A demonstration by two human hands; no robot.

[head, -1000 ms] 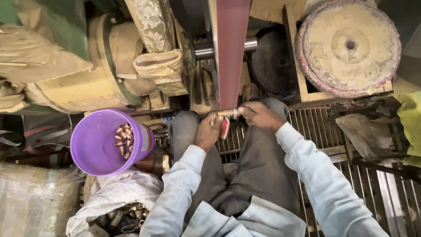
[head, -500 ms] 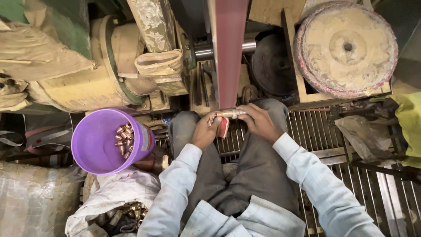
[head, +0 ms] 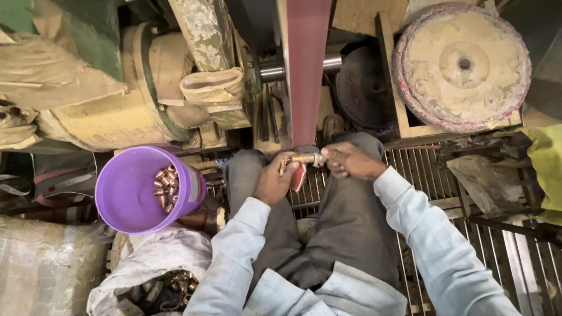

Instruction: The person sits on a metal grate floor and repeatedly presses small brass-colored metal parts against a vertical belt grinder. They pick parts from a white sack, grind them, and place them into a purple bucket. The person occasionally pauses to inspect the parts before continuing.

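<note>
now | both hands (head: 316, 169) grip brass piece (head: 303, 158) | seemingly touching red belt (head: 307, 70)

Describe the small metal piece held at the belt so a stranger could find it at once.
Start at the dark red belt running down the middle of the view. At its lower end, the left hand and right hand meet above the knees, holding a short brass piece between them. It is the only brass part up at the belt; similar ones lie in the purple bucket.
</note>
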